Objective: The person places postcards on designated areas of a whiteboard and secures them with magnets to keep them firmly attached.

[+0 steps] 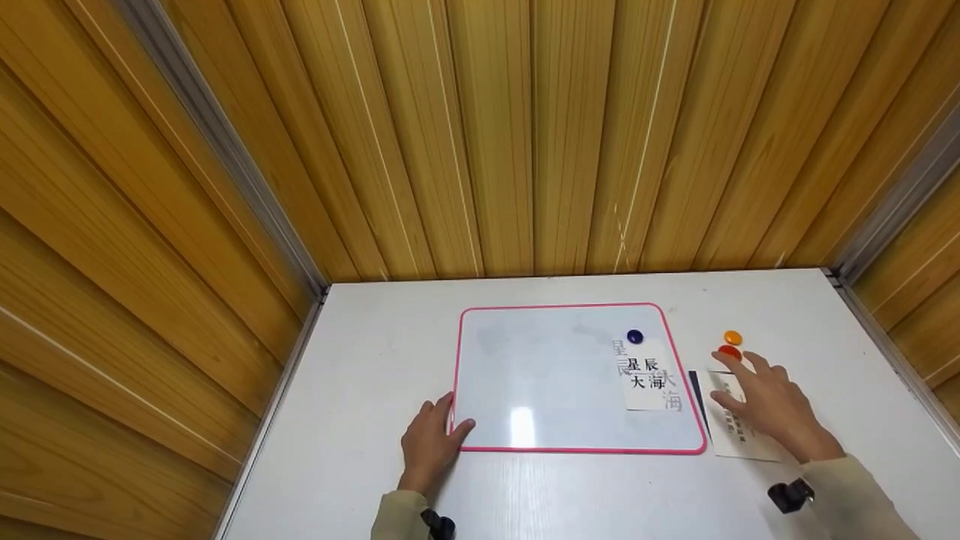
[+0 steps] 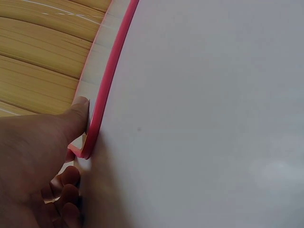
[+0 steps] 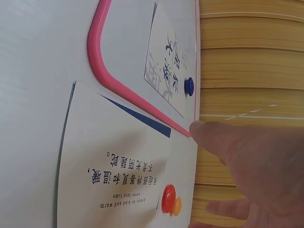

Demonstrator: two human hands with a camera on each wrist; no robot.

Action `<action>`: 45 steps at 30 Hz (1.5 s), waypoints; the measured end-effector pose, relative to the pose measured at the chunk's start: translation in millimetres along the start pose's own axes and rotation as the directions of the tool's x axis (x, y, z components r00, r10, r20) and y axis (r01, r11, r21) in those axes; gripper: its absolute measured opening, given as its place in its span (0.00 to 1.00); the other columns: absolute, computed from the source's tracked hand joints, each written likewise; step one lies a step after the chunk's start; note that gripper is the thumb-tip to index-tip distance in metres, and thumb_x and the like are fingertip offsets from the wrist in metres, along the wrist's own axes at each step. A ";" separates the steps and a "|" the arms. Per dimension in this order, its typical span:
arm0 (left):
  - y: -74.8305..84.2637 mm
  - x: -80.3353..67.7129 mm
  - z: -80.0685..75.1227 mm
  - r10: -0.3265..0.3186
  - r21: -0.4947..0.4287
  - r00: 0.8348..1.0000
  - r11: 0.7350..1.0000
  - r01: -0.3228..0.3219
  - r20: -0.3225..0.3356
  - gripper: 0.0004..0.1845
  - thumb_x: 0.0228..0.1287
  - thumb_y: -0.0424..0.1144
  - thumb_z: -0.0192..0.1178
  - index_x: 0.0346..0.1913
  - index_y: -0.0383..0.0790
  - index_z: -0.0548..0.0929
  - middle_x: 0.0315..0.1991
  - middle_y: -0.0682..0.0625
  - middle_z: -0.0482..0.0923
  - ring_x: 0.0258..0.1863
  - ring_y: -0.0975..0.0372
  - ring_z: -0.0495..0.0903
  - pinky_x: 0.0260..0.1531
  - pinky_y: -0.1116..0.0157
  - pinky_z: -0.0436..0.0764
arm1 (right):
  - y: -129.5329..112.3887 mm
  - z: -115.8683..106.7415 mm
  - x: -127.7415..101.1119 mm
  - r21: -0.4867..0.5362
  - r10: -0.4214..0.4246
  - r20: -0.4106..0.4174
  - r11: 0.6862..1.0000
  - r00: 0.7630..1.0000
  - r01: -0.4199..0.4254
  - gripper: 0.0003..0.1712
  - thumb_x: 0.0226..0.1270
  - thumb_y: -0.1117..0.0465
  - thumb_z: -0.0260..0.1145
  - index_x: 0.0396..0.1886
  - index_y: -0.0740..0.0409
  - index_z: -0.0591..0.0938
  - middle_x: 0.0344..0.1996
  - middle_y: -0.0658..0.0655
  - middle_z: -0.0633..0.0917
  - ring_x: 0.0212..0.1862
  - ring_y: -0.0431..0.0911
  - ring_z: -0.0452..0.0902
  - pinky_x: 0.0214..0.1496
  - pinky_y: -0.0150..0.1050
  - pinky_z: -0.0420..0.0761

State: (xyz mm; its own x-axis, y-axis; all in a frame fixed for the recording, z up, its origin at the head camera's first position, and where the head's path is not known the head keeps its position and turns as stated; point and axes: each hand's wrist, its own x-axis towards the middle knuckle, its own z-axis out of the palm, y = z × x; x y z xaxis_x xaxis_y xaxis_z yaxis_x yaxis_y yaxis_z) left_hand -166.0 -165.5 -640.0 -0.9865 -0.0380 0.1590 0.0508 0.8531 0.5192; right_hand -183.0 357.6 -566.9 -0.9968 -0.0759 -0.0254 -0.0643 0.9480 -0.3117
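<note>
- Head view, lowest part of the frame: two sleeves come in from the bottom edge, each with a dark wrist mount.
- A little higher, the left hand (image 1: 429,444) is at the lower left corner of the whiteboard (image 1: 547,375). The thumb lies on the pink frame and the other fingers are curled loosely beside it on the table (image 1: 360,360); it pinches nothing that I can see.
- At the lower right, the right hand (image 1: 765,405) is spread wide, fingers straight, resting on the card (image 1: 739,442), which lies on the table just beside the board's right edge.
- The red magnet (image 1: 729,352) lies directly ahead of the right fingertips, almost touching them, with the orange magnet (image 1: 733,337) just beyond it. The right hand is much nearer to both than the left.
- The board lies with its long axis left to right, in the middle of the frame.
- Toward its upper right, a blue magnet (image 1: 635,336) holds a paper (image 1: 645,382) with printed characters.
- Farthest, wooden panels (image 1: 525,135) fill the upper frame.
</note>
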 end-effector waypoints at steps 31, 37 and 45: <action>2.3 -1.1 -1.1 0.009 0.021 1.000 1.000 -0.009 -0.010 0.34 0.60 0.54 0.73 0.66 0.41 0.80 0.37 0.49 0.77 0.30 0.60 0.72 0.36 0.55 0.78 | 7.8 5.6 -14.6 0.067 0.206 0.232 0.972 0.951 -0.227 0.53 0.66 0.37 0.70 0.77 0.62 0.58 0.51 0.87 0.66 0.46 0.76 0.67 0.36 0.63 0.74; 2.5 -0.4 -2.3 0.012 0.019 1.000 1.000 -0.012 -0.004 0.34 0.61 0.54 0.73 0.66 0.40 0.80 0.37 0.49 0.77 0.30 0.61 0.71 0.36 0.55 0.78 | 7.8 9.0 -16.6 0.061 0.204 0.244 0.973 0.948 -0.225 0.56 0.62 0.33 0.71 0.76 0.64 0.60 0.52 0.87 0.65 0.48 0.77 0.64 0.41 0.68 0.72; 1.7 0.0 -2.7 0.011 0.010 1.000 1.000 -0.011 -0.002 0.34 0.61 0.54 0.73 0.66 0.40 0.80 0.38 0.48 0.78 0.32 0.59 0.74 0.38 0.53 0.79 | 7.5 13.4 -16.8 0.058 0.195 0.223 0.975 0.955 -0.213 0.53 0.60 0.38 0.74 0.73 0.65 0.64 0.48 0.82 0.66 0.46 0.73 0.63 0.40 0.63 0.71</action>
State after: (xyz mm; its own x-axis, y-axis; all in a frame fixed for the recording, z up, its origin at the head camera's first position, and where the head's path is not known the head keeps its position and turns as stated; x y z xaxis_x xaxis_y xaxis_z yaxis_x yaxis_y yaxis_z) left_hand -165.5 -165.4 -636.8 -0.9857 -0.0292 0.1662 0.0603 0.8586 0.5090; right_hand -166.1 361.7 -581.5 -0.9539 0.0439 -0.2970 0.1527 0.9226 -0.3541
